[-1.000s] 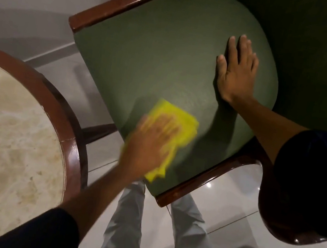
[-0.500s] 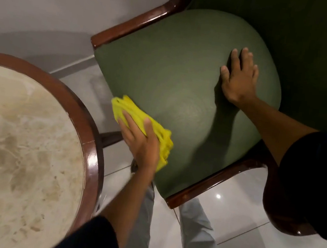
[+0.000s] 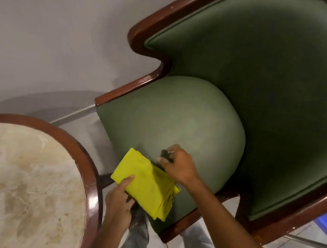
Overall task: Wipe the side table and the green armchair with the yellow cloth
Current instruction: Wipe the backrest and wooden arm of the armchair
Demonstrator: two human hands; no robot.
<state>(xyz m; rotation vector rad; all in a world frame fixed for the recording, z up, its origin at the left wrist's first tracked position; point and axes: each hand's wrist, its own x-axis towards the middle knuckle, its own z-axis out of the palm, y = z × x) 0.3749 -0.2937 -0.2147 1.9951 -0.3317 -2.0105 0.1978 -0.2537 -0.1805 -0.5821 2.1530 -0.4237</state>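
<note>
Head view, lower centre: left hand and right hand both grip the folded yellow cloth over the green armchair seat's front edge. Probably refolding for a clean face; the tabletop sits lower left

Cloth bright yellow, plain. Armchair green w/ dark red-brown wood trim. Worktop cream-beige marbled, red-brown rim. Wall grey.

The side table runs off the left and bottom edges. The green armchair is cut at top and right. Under the yellow cloth, the left hand hides its fingers.
</note>
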